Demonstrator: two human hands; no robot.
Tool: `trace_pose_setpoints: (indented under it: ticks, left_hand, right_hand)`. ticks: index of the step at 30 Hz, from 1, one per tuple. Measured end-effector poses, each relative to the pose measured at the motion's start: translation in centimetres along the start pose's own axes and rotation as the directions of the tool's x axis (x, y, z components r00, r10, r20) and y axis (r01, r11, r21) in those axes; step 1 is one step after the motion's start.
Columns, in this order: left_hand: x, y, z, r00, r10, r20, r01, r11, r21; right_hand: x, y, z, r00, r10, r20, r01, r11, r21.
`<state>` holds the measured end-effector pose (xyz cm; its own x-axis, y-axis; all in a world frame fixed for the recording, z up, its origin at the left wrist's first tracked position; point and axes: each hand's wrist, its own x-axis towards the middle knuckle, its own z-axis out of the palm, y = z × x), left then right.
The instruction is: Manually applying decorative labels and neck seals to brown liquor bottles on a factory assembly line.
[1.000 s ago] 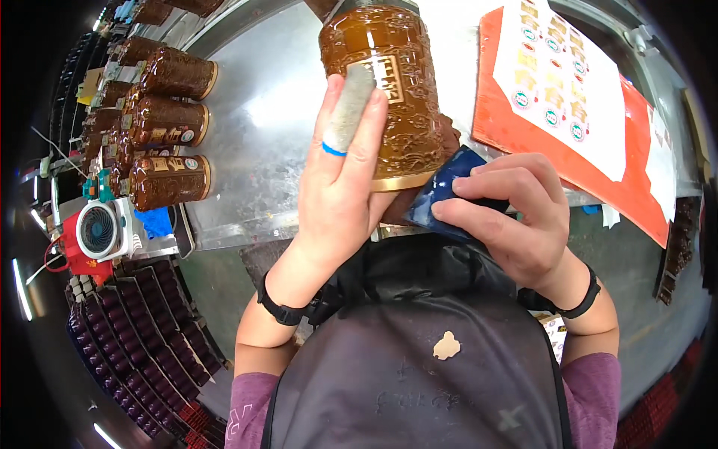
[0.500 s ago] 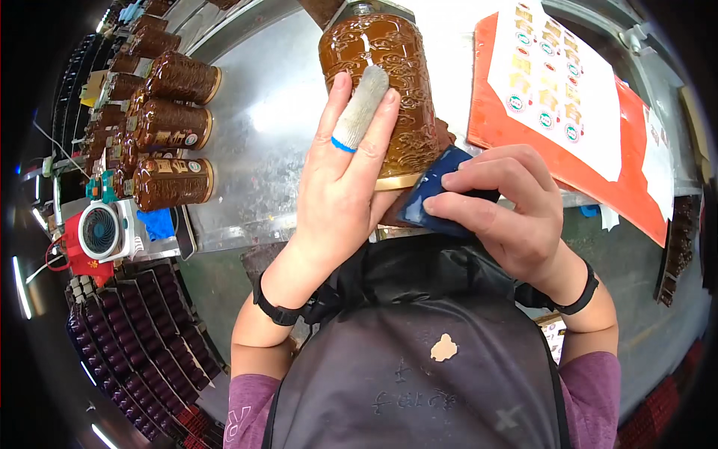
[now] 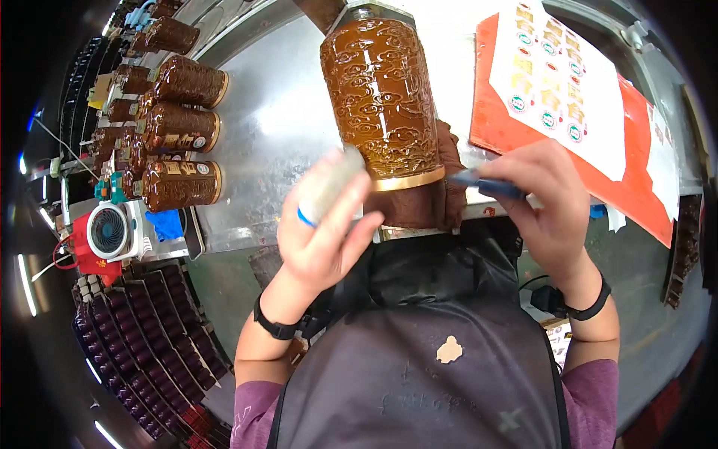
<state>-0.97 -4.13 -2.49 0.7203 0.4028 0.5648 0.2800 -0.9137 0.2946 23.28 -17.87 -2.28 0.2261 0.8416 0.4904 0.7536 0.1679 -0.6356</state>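
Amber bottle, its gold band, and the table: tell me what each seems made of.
Amber bottle: probably glossy glass; crisp highlights and translucence suggest it, though plastic is possible. Gold band: polished metal or metallized plastic, from its sheen. Table: likely bare metal, grey with blurry glare.

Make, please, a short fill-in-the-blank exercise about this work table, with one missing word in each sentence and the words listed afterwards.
1. The left hand wears a grey finger cover with a ____ edge.
2. The right hand holds a dark blue tool near the ____ band of the large bottle.
3. A white sticker sheet lies to the ____ of this bottle.

Missing words: blue; gold; right.
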Motion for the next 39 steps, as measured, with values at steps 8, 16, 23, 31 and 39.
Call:
trace_pose_setpoints:
  ticks: [8,16,23,31,39]
  left_hand:
    - [0.5,-1.2,-1.9,0.925,0.350,0.151,-0.357,0.934,0.023]
    - [4.3,-2.4,-2.1,0.770,0.585,0.255,-0.589,0.805,-0.068]
    - [5.7,-2.3,-1.6,0.687,0.673,0.275,-0.668,0.733,-0.126]
    - [6.0,-2.3,-2.2,0.694,0.647,0.316,-0.661,0.747,-0.079]
    - [6.1,-2.5,-2.5,0.666,0.684,0.299,-0.702,0.710,-0.061]
  right_hand:
    - [0.7,1.4,1.4,0.794,0.348,0.498,-0.527,0.803,0.279]
    - [0.9,0.6,4.4,0.941,0.071,0.332,-0.025,0.990,-0.142]
    - [0.7,0.4,4.7,0.984,-0.021,0.175,0.062,0.971,-0.230]
    - [0.8,0.5,4.8,0.981,-0.060,0.182,0.104,0.964,-0.244]
    - [0.7,0.8,4.7,0.982,-0.044,0.182,0.085,0.972,-0.219]
